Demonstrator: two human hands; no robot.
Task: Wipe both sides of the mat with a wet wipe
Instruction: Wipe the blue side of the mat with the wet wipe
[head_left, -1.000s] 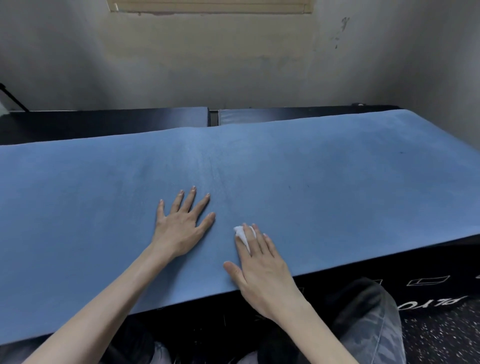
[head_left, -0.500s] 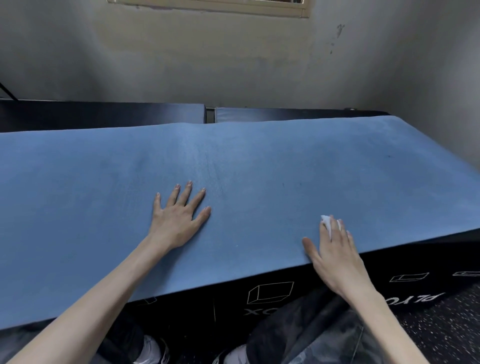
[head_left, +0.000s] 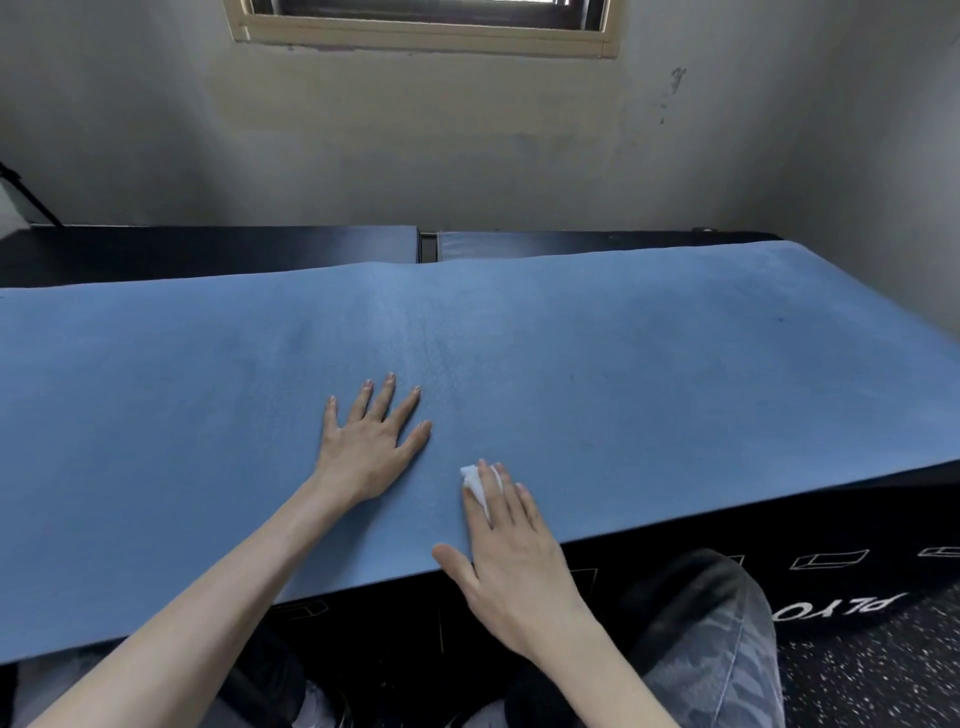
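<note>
A long blue mat (head_left: 649, 364) lies flat across black boxes, spanning the whole view. My left hand (head_left: 371, 441) rests flat on the mat near its middle, fingers spread. My right hand (head_left: 511, 551) presses a small white wet wipe (head_left: 475, 483) onto the mat close to its near edge, fingers straight over it. Only a corner of the wipe shows past the fingertips.
The black plyo boxes (head_left: 779, 566) under the mat carry white printed outlines on their front. A grey wall and a window frame (head_left: 421, 31) stand behind. My knees in grey trousers (head_left: 711, 649) sit below the mat's near edge, above a speckled floor (head_left: 872, 675).
My right hand slid the wipe out to the right along the near edge, then back left beside my left hand. My left hand stayed planted.
</note>
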